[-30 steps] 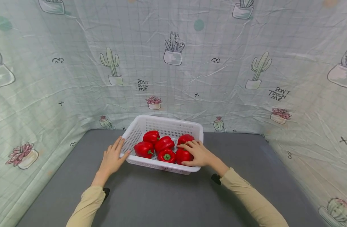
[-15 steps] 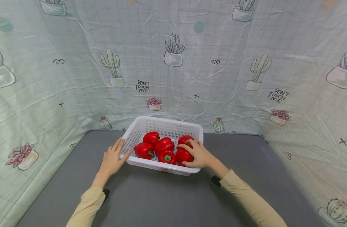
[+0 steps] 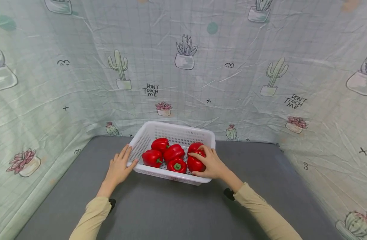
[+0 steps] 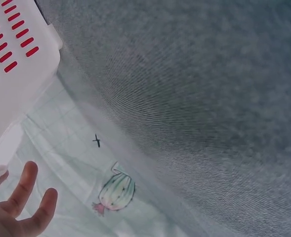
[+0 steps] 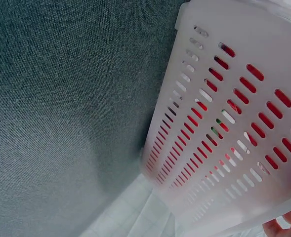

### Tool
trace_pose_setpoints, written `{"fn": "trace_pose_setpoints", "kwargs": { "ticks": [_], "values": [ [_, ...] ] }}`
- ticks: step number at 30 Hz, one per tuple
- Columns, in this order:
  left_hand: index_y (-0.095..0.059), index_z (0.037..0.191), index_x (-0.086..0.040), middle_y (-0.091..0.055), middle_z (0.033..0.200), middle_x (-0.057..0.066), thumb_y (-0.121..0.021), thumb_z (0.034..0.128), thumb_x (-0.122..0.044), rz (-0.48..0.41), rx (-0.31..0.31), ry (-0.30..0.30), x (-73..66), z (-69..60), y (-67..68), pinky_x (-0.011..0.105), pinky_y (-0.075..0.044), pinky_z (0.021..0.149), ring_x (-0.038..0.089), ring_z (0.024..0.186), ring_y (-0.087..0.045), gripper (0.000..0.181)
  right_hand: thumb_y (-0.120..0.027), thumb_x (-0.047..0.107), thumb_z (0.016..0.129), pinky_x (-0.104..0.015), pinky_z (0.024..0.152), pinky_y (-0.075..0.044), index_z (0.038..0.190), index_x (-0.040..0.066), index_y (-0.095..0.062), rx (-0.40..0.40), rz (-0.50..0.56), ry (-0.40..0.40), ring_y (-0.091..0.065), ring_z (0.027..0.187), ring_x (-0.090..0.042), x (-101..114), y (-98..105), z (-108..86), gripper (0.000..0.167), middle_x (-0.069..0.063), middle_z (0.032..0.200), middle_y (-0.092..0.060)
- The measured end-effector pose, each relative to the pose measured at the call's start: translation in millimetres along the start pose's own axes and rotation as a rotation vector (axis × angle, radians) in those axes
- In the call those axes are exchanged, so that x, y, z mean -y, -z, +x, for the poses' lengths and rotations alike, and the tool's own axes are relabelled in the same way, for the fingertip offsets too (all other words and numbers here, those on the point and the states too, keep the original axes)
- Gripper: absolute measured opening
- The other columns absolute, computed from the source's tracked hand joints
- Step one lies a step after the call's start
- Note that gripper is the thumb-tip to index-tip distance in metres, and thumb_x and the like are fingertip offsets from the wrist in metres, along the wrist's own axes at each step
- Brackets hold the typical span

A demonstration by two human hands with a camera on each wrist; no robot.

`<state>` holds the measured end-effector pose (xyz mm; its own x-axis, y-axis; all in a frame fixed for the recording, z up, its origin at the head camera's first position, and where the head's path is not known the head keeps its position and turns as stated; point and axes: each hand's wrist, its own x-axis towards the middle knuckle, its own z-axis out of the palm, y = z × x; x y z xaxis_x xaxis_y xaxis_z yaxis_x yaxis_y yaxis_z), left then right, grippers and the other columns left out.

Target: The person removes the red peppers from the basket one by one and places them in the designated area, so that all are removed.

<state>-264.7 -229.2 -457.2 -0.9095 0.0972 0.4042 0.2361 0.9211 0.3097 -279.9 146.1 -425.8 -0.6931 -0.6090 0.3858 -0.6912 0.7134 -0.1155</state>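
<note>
A white slotted plastic basket (image 3: 168, 174) stands on the grey table with several red bell peppers inside. My left hand (image 3: 117, 169) rests at its left rim, fingers extended along the outside and the thumb at the front corner. In the left wrist view, fingers (image 4: 24, 190) spread beside the basket wall (image 4: 17, 89). At the right end, my right hand (image 3: 212, 165) grips the front right bell pepper (image 3: 194, 164), fingers and thumb curled round it. Behind it another bell pepper (image 3: 194, 146) is partly hidden. The right wrist view mostly shows the basket's slotted side (image 5: 224, 123).
Four-sided cover is not fully seen; a patterned cactus curtain (image 3: 207, 83) hangs behind the basket and along both sides. The grey tabletop (image 3: 171, 210) extends in front. Other bell peppers (image 3: 174, 152) sit close together in the basket's left and middle.
My right hand has turned the front right bell pepper, and its stem end now shows at the top. The left hand and basket stay in place.
</note>
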Motion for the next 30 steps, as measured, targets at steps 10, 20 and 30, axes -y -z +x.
{"fn": "trace_pose_setpoints", "kwargs": {
  "ticks": [10,20,30],
  "values": [
    [-0.033,0.136,-0.004,-0.032,0.142,0.017,-0.049,0.0863,-0.041,0.000,-0.002,0.003,-1.5,0.2,1.2,0.055,-0.036,0.075,0.041,0.105,-0.042,0.064,-0.073,0.043,0.065,-0.039,0.082,-0.044,0.128,0.031,-0.045,-0.083,0.032,-0.006,-0.035,0.112,-0.024,0,1,-1.7,0.070,-0.013,0.127,-0.039],
    [-0.034,0.136,-0.004,-0.033,0.141,0.017,-0.051,0.0855,-0.041,0.005,-0.016,-0.001,-1.8,0.4,0.9,0.053,-0.038,0.073,0.040,0.102,-0.045,0.065,-0.074,0.040,0.065,-0.041,0.086,-0.034,0.128,0.025,-0.047,-0.140,-0.010,0.104,-0.033,0.117,-0.022,0,8,-4.0,0.070,-0.013,0.128,-0.037],
    [-0.034,0.136,-0.005,-0.033,0.141,0.017,-0.050,0.0858,-0.041,0.015,-0.020,-0.011,-1.5,2.6,2.6,0.053,-0.038,0.073,0.040,0.100,-0.046,0.064,-0.074,0.040,0.064,-0.046,0.088,-0.031,0.129,0.025,-0.045,-0.140,0.007,0.117,-0.037,0.118,-0.023,2,15,-5.5,0.072,-0.013,0.132,-0.041]
  ]
}}
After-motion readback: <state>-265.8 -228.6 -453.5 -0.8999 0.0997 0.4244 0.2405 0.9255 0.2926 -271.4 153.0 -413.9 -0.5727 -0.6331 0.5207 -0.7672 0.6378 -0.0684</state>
